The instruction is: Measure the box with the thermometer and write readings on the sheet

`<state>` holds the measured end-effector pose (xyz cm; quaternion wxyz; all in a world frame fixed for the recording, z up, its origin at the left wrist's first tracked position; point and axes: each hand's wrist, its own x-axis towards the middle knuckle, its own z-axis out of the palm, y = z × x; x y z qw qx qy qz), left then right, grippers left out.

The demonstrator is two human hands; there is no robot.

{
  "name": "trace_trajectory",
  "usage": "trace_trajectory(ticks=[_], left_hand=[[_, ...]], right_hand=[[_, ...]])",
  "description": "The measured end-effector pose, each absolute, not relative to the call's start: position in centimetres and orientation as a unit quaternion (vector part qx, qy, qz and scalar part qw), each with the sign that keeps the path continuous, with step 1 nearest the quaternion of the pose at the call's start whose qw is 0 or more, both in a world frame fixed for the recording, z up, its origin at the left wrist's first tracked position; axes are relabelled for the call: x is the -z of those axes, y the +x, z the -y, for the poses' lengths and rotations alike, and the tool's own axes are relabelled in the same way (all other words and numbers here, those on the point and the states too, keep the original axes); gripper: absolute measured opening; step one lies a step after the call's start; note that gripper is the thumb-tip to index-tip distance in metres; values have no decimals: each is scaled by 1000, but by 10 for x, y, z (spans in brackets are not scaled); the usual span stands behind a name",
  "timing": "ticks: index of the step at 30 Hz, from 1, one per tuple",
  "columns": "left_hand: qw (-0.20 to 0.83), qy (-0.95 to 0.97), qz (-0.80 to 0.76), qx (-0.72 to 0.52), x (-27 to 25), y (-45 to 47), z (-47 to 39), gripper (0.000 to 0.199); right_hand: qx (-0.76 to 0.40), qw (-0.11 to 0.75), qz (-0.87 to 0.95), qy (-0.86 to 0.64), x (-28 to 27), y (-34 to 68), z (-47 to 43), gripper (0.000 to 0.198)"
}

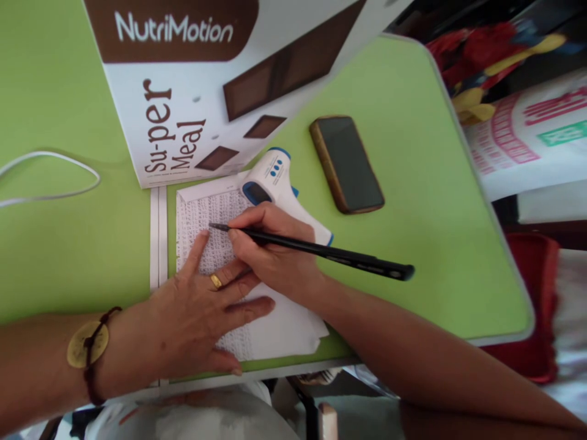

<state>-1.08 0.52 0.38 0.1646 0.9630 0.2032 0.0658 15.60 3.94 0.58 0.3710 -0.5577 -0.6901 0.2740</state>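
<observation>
My right hand [277,250] grips a long black pen [339,255] with a grey tip, slanting down to a sheet of paper [279,330]. Rows of small handwriting cover the sheet's left part, and its right part is blank. The tip sits by the writing, close to my left index finger. My left hand [202,311] lies spread on the paper, with a gold ring on one finger and a dark cord bracelet on the wrist. Just beyond the right hand lies a white and blue handheld thermometer [270,177], its handle partly behind that hand.
A large white and brown NutriMotion box [183,91] stands at the paper's far edge. A phone [351,162] in a brown case lies on the green table [426,244]. A white cable [68,156] loops at left. Bags [532,128] and a red container [527,305] are off the right edge.
</observation>
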Motion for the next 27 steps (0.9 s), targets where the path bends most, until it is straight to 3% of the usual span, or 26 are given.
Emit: trace_trajectory(ticks=[27], left_hand=[[165,964,-200,-60,-4,-11,-6,83]], right_hand=[[-281,383,695,-540,-2,159,-37,8]])
